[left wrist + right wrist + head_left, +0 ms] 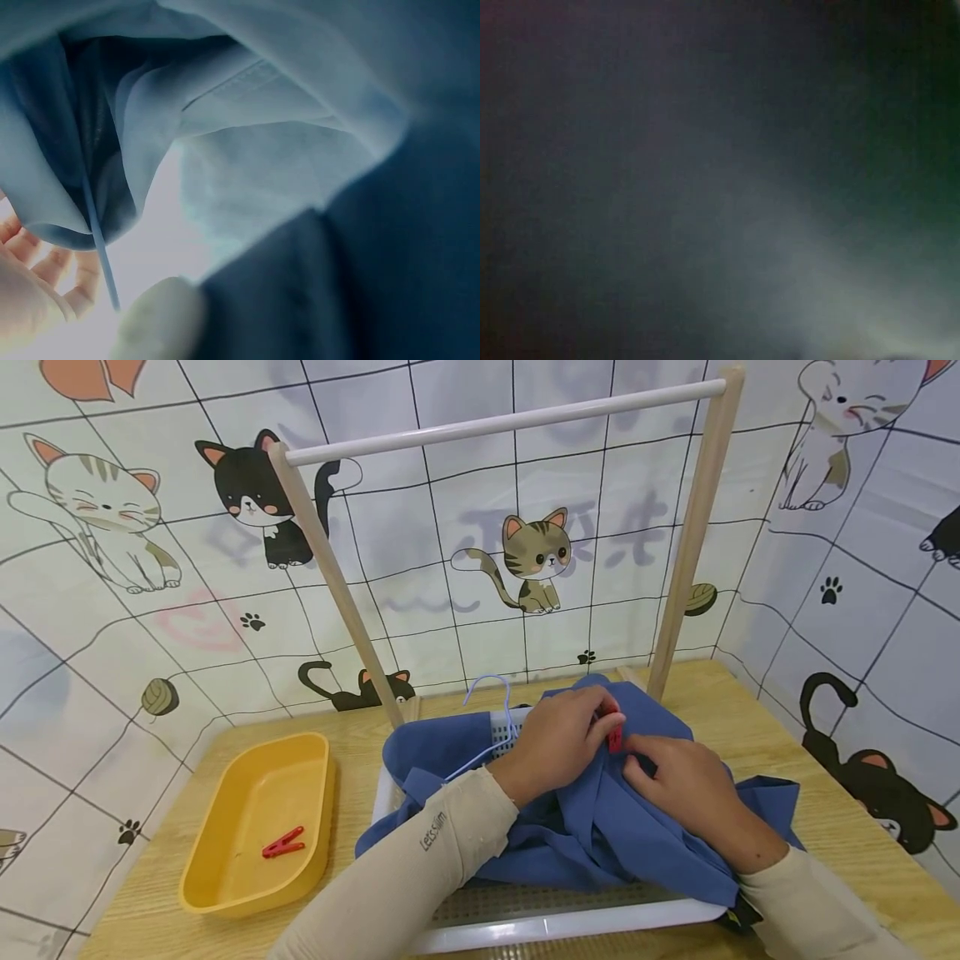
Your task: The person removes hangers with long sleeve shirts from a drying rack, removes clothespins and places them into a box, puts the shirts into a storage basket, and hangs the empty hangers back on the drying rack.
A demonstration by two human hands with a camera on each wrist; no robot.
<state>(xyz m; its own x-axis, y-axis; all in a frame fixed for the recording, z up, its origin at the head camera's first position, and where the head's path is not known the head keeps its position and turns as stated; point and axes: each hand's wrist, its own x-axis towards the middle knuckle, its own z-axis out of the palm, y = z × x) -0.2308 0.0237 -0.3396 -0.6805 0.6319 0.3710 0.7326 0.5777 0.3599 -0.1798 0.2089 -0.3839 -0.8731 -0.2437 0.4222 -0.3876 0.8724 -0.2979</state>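
So the left hand [558,735] is pinching a red peg [615,733] on the blue shirt [637,835]; the right hand [686,785] just beside it seems to press the cloth flat, its grip relaxed. Best bet: squeeze the peg fully before lifting, so the fabric doesn't snag. Hanger [487,710] lies behind, tray [255,827] with another peg [283,842] well left.

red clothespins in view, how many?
2. One red plastic clothespin lies in the yellow plastic tray. Another red clothespin is pinched by the left hand on the blue cloth garment, beside the right hand. The garment may hide more.
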